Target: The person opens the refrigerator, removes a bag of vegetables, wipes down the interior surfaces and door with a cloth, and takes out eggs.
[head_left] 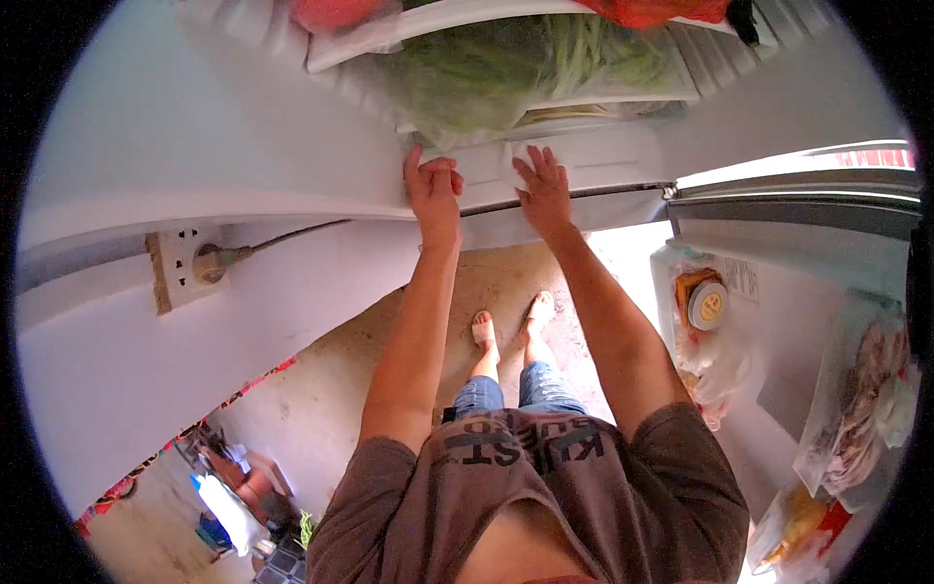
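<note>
At the lower front edge of an open refrigerator [603, 156], both arms reach forward. My left hand [435, 185] is at the left end of the white bottom ledge, one finger stretched out and the others bent. Nothing shows in it. My right hand [547, 187] lies on the same ledge with its fingers spread. A crumpled-looking white patch [510, 162] is beside its thumb; whether it is a cloth or part of the ledge I cannot tell. Just above the hands, a clear bag of green vegetables [477, 73] fills the lower compartment.
Red bags [642, 10] sit higher up. On the right, the open refrigerator door [769, 341] carries a round-lidded jar [708, 307] and several plastic bags. A plug [209, 263] is in the wall socket [175, 271] at left. My feet [511, 321] stand on bare floor.
</note>
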A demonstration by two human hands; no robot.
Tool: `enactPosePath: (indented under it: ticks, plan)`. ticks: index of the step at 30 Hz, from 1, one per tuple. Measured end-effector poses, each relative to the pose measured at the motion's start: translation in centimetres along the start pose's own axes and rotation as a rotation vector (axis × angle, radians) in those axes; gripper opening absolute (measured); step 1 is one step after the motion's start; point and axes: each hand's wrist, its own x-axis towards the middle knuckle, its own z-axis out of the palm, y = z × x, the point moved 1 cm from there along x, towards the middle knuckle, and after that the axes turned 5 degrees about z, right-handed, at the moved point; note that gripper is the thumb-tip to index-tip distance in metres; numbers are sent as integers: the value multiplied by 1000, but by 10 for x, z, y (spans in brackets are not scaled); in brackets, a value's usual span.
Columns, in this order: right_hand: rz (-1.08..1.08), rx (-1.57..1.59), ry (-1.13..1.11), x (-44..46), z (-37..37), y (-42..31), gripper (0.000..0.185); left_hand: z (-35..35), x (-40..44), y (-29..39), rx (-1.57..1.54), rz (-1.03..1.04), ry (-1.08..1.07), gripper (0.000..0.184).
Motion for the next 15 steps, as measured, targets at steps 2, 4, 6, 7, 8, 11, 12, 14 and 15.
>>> enactPosePath:
  ticks: [2,4,6,7,8,11,12,14,15]
  plan:
    - [47,-2,24,1,7,-19,61,-15,-16,-16,48,28,-47,36]
    - [-74,76,-76,-3,21,-38,51,-25,-29,-38,86,50,-117,39]
    - [-129,14,-106,-6,30,-68,49,-38,-43,-57,658,270,-237,39]
    - [-167,40,-115,-10,24,-70,48,-46,-45,-68,768,330,-308,41]
    - [-166,40,-114,-7,14,-70,48,-53,-46,-73,768,330,-309,41]
    - [-266,60,-259,-1,0,-39,48,-49,-48,-80,1013,418,-466,45]
    - [-214,36,-131,1,3,-15,46,-40,-49,-75,1027,424,-511,47]
    - [-117,-5,64,3,-9,26,47,-29,-48,-70,1042,425,-550,48]
    - [-58,-26,126,-3,-22,46,50,-27,-50,-72,1038,392,-581,49]
